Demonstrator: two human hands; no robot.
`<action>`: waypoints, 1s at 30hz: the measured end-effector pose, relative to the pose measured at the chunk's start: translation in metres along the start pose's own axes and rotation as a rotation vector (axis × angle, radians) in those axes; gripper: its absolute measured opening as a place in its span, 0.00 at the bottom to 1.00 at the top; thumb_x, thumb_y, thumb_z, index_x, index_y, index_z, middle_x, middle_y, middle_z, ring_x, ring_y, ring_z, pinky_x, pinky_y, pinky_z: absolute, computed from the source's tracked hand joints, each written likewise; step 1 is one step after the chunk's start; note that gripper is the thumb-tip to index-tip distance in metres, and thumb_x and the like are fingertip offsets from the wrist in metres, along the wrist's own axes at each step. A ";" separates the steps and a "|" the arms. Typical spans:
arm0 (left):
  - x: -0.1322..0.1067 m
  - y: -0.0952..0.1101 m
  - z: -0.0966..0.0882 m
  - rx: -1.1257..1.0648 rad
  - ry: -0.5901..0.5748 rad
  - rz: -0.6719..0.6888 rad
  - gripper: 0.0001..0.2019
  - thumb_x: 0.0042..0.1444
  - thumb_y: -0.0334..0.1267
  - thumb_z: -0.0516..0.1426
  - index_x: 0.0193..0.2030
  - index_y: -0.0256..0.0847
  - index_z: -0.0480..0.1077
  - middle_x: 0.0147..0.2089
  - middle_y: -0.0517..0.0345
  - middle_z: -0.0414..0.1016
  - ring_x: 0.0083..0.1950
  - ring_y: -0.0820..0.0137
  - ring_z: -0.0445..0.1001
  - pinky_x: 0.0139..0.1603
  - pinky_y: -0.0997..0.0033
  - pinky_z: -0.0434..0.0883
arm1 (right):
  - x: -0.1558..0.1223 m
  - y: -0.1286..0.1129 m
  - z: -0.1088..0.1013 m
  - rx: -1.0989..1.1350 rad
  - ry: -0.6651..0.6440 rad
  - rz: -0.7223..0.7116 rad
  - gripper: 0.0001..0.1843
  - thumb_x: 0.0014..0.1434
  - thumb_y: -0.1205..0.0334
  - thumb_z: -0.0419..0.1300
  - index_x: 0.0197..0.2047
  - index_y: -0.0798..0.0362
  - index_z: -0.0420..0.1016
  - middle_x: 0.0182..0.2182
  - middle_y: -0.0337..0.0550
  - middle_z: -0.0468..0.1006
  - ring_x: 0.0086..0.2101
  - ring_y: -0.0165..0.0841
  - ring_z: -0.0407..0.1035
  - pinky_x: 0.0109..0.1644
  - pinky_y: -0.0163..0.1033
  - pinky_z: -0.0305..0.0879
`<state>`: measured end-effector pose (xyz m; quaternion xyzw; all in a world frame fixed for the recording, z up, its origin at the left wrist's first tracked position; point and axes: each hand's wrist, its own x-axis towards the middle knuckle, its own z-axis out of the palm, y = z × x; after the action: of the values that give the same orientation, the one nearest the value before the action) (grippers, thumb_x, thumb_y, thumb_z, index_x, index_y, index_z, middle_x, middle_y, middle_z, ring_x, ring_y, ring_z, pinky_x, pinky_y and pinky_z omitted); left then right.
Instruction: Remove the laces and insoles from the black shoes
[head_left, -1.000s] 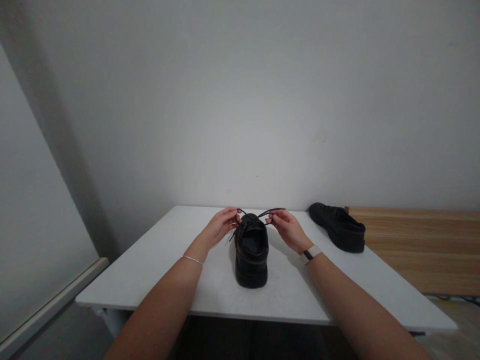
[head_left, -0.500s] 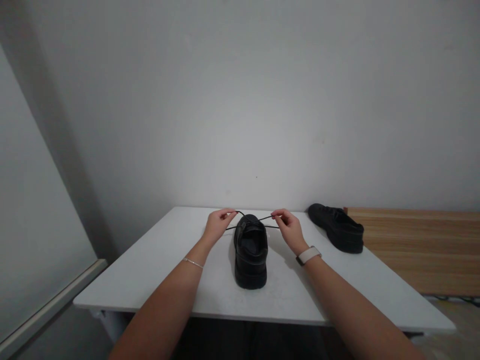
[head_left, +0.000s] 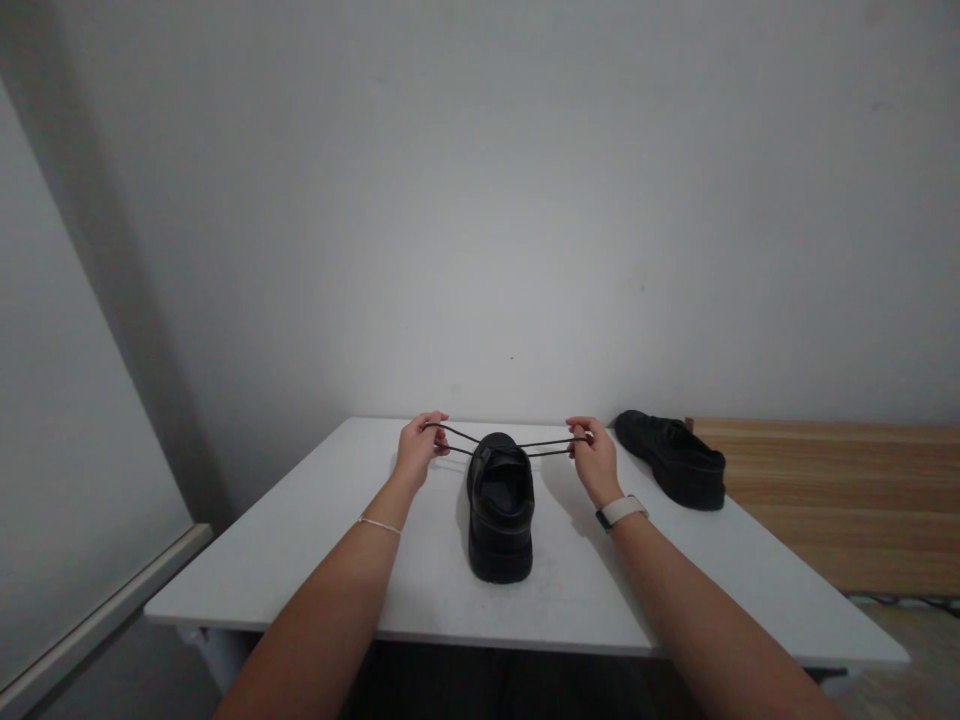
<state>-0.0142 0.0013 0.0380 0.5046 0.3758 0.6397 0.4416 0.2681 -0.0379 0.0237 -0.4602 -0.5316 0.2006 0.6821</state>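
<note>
Two lace strands (head_left: 547, 443) run from the nearer shoe (head_left: 501, 527) to each hand (head_left: 414, 453) (head_left: 597, 467).

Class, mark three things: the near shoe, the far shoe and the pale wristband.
Near shoe (head_left: 501, 530): head view, back of the heel.
Far shoe (head_left: 669, 462): head view, side of the upper.
Pale wristband (head_left: 625, 510): head view, on the strap.

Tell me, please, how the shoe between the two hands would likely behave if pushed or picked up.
The shoe would probably resist tipping, since it stands upright on a thick sole. Lifted, it likely keeps its shape, as the opening stands wide.
</note>
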 end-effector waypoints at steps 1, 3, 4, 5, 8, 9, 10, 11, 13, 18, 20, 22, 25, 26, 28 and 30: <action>0.000 0.001 0.000 -0.060 -0.026 -0.034 0.17 0.52 0.51 0.60 0.36 0.37 0.71 0.20 0.67 0.60 0.17 0.78 0.56 0.17 0.78 0.53 | 0.000 0.001 0.001 0.035 0.017 0.033 0.12 0.56 0.53 0.54 0.40 0.51 0.70 0.32 0.41 0.70 0.24 0.31 0.62 0.25 0.37 0.58; -0.001 0.004 -0.001 -0.170 -0.079 -0.083 0.19 0.51 0.53 0.61 0.36 0.36 0.70 0.18 0.70 0.55 0.14 0.81 0.49 0.15 0.80 0.46 | 0.001 0.002 0.002 0.105 0.050 0.097 0.16 0.56 0.48 0.54 0.41 0.51 0.68 0.28 0.39 0.70 0.20 0.28 0.60 0.20 0.34 0.54; -0.001 0.006 -0.002 -0.219 -0.103 -0.101 0.19 0.51 0.52 0.62 0.36 0.35 0.70 0.16 0.72 0.52 0.14 0.82 0.46 0.14 0.81 0.43 | 0.001 0.002 0.003 0.141 0.050 0.132 0.17 0.56 0.47 0.54 0.41 0.51 0.68 0.25 0.37 0.69 0.18 0.27 0.58 0.18 0.33 0.52; -0.001 0.008 -0.003 -0.264 -0.127 -0.117 0.17 0.51 0.50 0.62 0.35 0.36 0.70 0.15 0.74 0.49 0.14 0.82 0.44 0.14 0.81 0.42 | 0.002 0.002 0.003 0.175 0.043 0.168 0.18 0.55 0.46 0.55 0.41 0.51 0.68 0.22 0.35 0.68 0.16 0.26 0.56 0.17 0.32 0.49; -0.001 0.013 -0.005 -0.383 -0.194 -0.158 0.12 0.51 0.43 0.63 0.34 0.36 0.70 0.13 0.76 0.43 0.13 0.82 0.41 0.14 0.81 0.42 | 0.002 -0.002 0.002 0.272 -0.016 0.268 0.18 0.51 0.49 0.59 0.39 0.53 0.69 0.15 0.30 0.63 0.12 0.23 0.50 0.15 0.31 0.42; -0.001 0.015 -0.005 -0.418 -0.218 -0.170 0.10 0.51 0.40 0.62 0.35 0.35 0.71 0.13 0.76 0.42 0.13 0.82 0.41 0.14 0.80 0.42 | 0.002 -0.004 0.001 0.305 -0.053 0.294 0.17 0.49 0.51 0.60 0.39 0.53 0.70 0.15 0.29 0.63 0.12 0.22 0.48 0.15 0.31 0.40; -0.002 0.017 -0.005 -0.452 -0.243 -0.179 0.09 0.50 0.37 0.62 0.35 0.35 0.72 0.13 0.75 0.43 0.13 0.81 0.41 0.14 0.80 0.43 | 0.001 -0.007 0.001 0.339 -0.100 0.315 0.16 0.48 0.54 0.61 0.39 0.53 0.70 0.15 0.29 0.64 0.12 0.21 0.47 0.15 0.31 0.40; -0.003 0.018 -0.004 -0.485 -0.267 -0.184 0.08 0.49 0.34 0.62 0.36 0.34 0.72 0.13 0.74 0.46 0.14 0.81 0.44 0.14 0.80 0.45 | 0.000 -0.010 0.001 0.373 -0.155 0.331 0.15 0.47 0.57 0.62 0.39 0.54 0.71 0.15 0.30 0.65 0.12 0.21 0.47 0.15 0.31 0.40; -0.005 0.022 -0.003 -0.549 -0.307 -0.179 0.11 0.45 0.30 0.61 0.38 0.35 0.73 0.17 0.69 0.57 0.17 0.80 0.55 0.17 0.80 0.53 | -0.003 -0.016 0.003 0.434 -0.276 0.353 0.15 0.44 0.62 0.62 0.38 0.54 0.74 0.18 0.33 0.69 0.12 0.20 0.47 0.16 0.32 0.41; -0.017 0.031 -0.002 -0.648 -0.394 -0.137 0.10 0.43 0.30 0.60 0.36 0.38 0.75 0.31 0.56 0.72 0.36 0.70 0.70 0.42 0.67 0.70 | -0.013 -0.032 0.005 0.540 -0.564 0.361 0.19 0.39 0.70 0.64 0.38 0.54 0.79 0.33 0.42 0.78 0.25 0.28 0.67 0.28 0.36 0.63; -0.023 0.034 -0.003 -0.639 -0.453 -0.147 0.07 0.45 0.36 0.62 0.32 0.38 0.75 0.29 0.56 0.70 0.36 0.70 0.69 0.45 0.64 0.69 | -0.016 -0.038 0.002 0.569 -0.644 0.357 0.21 0.39 0.69 0.65 0.41 0.53 0.80 0.39 0.46 0.78 0.35 0.34 0.71 0.40 0.39 0.67; -0.027 0.036 -0.004 -0.602 -0.511 -0.170 0.11 0.47 0.45 0.63 0.27 0.37 0.74 0.27 0.56 0.67 0.33 0.69 0.68 0.42 0.62 0.69 | -0.017 -0.044 -0.003 0.592 -0.697 0.353 0.23 0.41 0.65 0.67 0.45 0.52 0.79 0.45 0.48 0.78 0.43 0.38 0.71 0.49 0.43 0.66; -0.029 0.038 -0.003 -0.515 -0.563 -0.199 0.22 0.50 0.56 0.61 0.21 0.37 0.71 0.23 0.57 0.62 0.30 0.68 0.66 0.36 0.62 0.69 | -0.016 -0.048 -0.009 0.586 -0.724 0.341 0.31 0.41 0.50 0.70 0.49 0.51 0.77 0.50 0.51 0.75 0.47 0.43 0.70 0.51 0.47 0.65; -0.028 0.037 -0.002 -0.485 -0.567 -0.200 0.23 0.51 0.57 0.60 0.21 0.37 0.71 0.21 0.58 0.59 0.28 0.69 0.65 0.34 0.64 0.68 | -0.015 -0.048 -0.009 0.573 -0.709 0.336 0.32 0.43 0.43 0.69 0.49 0.52 0.77 0.50 0.52 0.75 0.45 0.43 0.70 0.48 0.47 0.66; -0.024 0.033 0.002 -0.428 -0.555 -0.195 0.22 0.52 0.57 0.60 0.23 0.38 0.71 0.18 0.62 0.55 0.25 0.72 0.60 0.30 0.69 0.65 | -0.013 -0.044 -0.007 0.538 -0.636 0.323 0.30 0.49 0.36 0.63 0.46 0.51 0.78 0.46 0.51 0.76 0.36 0.37 0.71 0.38 0.43 0.68; -0.020 0.026 0.005 -0.360 -0.519 -0.186 0.18 0.51 0.54 0.62 0.26 0.38 0.73 0.19 0.65 0.55 0.23 0.75 0.58 0.27 0.73 0.61 | -0.011 -0.036 -0.003 0.495 -0.536 0.309 0.24 0.55 0.39 0.60 0.43 0.50 0.77 0.41 0.46 0.78 0.25 0.28 0.65 0.27 0.36 0.62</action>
<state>-0.0120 -0.0256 0.0566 0.5282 0.1762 0.5028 0.6612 0.2590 -0.0647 0.0481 -0.2878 -0.5508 0.5361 0.5713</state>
